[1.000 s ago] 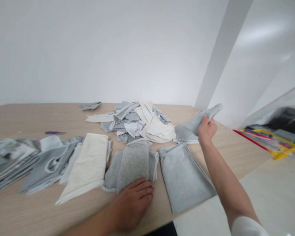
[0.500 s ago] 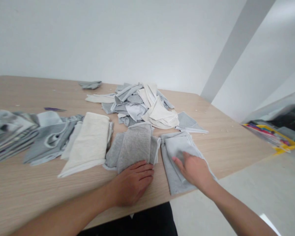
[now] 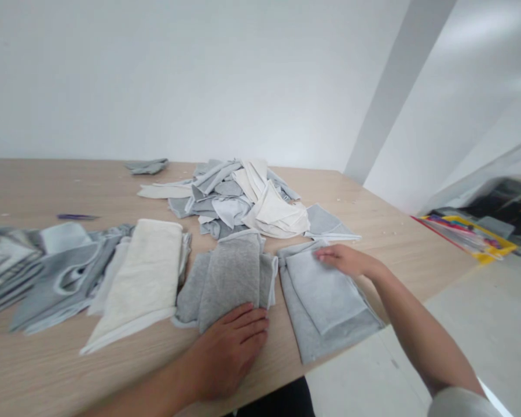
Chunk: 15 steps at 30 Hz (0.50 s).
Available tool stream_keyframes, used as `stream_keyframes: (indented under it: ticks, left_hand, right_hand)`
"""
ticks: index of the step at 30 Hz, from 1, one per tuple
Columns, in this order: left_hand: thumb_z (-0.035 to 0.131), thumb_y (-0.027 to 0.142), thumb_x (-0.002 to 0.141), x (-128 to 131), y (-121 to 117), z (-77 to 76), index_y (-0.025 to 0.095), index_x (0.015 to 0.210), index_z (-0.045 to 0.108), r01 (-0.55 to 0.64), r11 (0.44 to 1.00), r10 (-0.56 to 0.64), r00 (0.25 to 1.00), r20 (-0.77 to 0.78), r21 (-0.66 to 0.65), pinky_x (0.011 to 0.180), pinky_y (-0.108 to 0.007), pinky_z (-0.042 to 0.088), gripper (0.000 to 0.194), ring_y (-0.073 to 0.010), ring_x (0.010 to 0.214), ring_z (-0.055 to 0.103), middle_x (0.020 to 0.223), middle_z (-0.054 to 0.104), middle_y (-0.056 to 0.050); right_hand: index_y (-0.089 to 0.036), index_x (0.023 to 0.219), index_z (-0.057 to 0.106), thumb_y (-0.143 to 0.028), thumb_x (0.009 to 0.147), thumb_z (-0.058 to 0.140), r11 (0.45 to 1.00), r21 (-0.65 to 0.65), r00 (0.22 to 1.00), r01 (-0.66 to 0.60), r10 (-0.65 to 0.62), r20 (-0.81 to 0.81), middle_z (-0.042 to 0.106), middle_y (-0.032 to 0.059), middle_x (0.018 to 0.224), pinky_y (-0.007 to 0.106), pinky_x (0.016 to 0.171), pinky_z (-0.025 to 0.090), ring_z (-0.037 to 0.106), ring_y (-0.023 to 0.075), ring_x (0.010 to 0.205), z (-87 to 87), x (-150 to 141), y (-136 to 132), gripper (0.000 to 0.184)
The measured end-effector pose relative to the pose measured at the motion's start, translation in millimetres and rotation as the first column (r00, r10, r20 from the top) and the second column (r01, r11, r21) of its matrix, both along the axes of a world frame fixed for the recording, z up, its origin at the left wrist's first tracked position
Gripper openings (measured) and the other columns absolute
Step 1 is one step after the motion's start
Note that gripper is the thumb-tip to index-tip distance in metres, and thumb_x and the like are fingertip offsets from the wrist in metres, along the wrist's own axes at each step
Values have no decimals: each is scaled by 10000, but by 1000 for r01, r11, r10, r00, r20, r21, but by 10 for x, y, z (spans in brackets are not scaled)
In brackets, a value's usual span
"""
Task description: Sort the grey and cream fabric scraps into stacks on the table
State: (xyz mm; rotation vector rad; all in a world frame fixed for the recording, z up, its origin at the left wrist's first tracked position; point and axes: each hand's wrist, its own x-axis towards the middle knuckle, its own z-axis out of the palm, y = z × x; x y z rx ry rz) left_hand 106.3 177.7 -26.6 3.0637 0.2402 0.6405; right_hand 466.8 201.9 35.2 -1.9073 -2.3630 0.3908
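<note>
My left hand [image 3: 238, 341] lies flat with its fingers stretched over the near edge of a folded dark grey cloth stack [image 3: 232, 278]. To the right, my right hand [image 3: 345, 259] rests on the upper part of a folded light grey cloth [image 3: 325, 292], fingers extended and nothing gripped. That cloth lies on a larger grey folded cloth [image 3: 310, 341] at the table's front edge. A cream folded cloth [image 3: 145, 266] sits left of the dark grey stack. Beyond both hands is a loose heap of grey and cream fabric pieces [image 3: 230, 197].
Further left are a grey cloth with a round opening [image 3: 54, 278] and a striped fabric stack [image 3: 8, 272]. A purple pen-like object [image 3: 78, 217] and a small grey-green cloth [image 3: 147, 167] lie behind. A yellow-edged tray [image 3: 486, 234] stands at far right, beyond the table edge.
My right hand has moved from the middle of the light grey cloth to its far edge. My left hand stays on the dark grey stack. The camera view has shifted slightly.
</note>
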Motion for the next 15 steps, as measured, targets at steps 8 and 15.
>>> stream_keyframes:
  ticks: [8,15]
  left_hand:
    - [493,56,784,-33,13,23,180,1165,594,-3,998,10,995,-98,70,1086,-413,408,413,-213,1206,560,1203,669,-46]
    - [489,67,760,-45,18,-70,206,1125,603,1,999,-2,1000,22,52,1107,-382,383,407,-196,1203,555,1181,676,-28]
  right_hand:
    - [-176,1253,540,-344,923,562,932,166,902,323,-357,243,528,108,1310,477,952,465,549,246,1138,-244,457,884,371]
    - [-162,1195,569,-352,926,559,961,72,932,267,-277,235,585,87,1200,422,865,521,600,214,1024,-450,601,961,329]
